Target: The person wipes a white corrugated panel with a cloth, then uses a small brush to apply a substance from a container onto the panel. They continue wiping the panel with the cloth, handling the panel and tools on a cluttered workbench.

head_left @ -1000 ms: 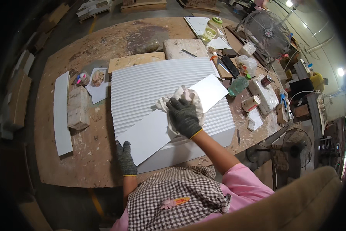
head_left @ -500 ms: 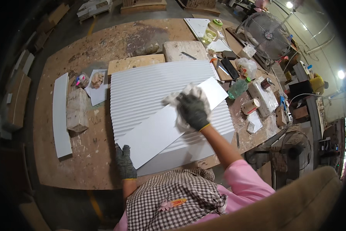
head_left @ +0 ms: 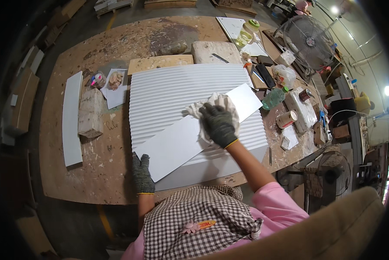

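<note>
A long white board (head_left: pixel 177 145) lies slantwise across a ribbed white panel (head_left: pixel 160 104), which looks like the top of a stack. My left hand (head_left: pixel 143 175), in a dark grey knitted glove, grips the board's near left end; part of its fingers is hidden at the edge. On the board's right half, my gloved right hand (head_left: pixel 219 125) presses down on a crumpled white rag (head_left: pixel 227 104). Its fingers are bent over the cloth, and the rag's loose folds spread out to the left and above the hand.
Left of the panel are a narrow white board (head_left: pixel 72 125) and a wrapped block (head_left: pixel 90 115). To the right stand a green-capped bottle (head_left: pixel 273 99), a paper cup (head_left: pixel 286 119) and a wrapped package (head_left: pixel 302 110). A large fan (head_left: pixel 309 43) is at the back right.
The whole view has shifted a little. My right hand with the rag has slid slightly left along the board and looks less blurred. My left hand keeps its hold.
</note>
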{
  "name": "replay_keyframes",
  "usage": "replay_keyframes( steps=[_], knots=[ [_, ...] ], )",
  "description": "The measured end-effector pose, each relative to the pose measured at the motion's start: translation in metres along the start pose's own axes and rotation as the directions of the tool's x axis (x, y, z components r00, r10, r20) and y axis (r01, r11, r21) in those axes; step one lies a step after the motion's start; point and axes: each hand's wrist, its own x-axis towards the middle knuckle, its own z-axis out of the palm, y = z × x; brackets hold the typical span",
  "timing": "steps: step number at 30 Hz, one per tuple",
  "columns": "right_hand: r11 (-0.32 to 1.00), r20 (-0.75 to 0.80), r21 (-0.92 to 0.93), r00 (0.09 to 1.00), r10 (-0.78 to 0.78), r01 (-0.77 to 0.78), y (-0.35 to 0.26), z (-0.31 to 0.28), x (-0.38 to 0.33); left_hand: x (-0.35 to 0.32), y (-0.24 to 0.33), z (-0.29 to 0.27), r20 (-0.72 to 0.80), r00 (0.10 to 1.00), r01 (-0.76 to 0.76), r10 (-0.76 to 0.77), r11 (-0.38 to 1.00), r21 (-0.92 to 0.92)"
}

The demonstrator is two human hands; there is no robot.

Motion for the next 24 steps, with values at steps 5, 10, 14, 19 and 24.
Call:
replay_keyframes(
  steps=[5, 10, 14, 19, 24],
  knots=[
    [0.924, 0.074, -0.228, 0.941, 0.33, -0.306, 0.13, 0.003, 0.015, -0.002, 0.002, 0.002, -0.025, 0.999, -0.038, 0.035, 0.986, -0.163],
    [0.891, 0.179, -0.359, 0.916, 0.359, -0.279, 0.056, -0.004, 0.024, 0.009, -0.008, -0.016, 0.202, 0.976, -0.081, 0.076, 0.997, 0.014],
    [0.999, 0.054, -0.018, 0.998, -0.033, 0.034, -0.095, -0.015, 0.012, 0.007, -0.005, -0.015, 0.194, 0.969, -0.164, 0.151, 0.985, 0.057],
    [0.808, 0.039, 0.474, 0.908, -0.417, 0.351, -0.175, -0.046, 0.006, 0.019, -0.024, -0.027, 0.22, 0.967, -0.133, 0.128, 0.991, 0.009],
    [0.971, 0.088, 0.15, 0.976, -0.198, 0.184, -0.059, -0.01, 0.006, 0.021, -0.023, -0.029, 0.229, 0.964, -0.174, 0.134, 0.971, 0.164]
  ],
)
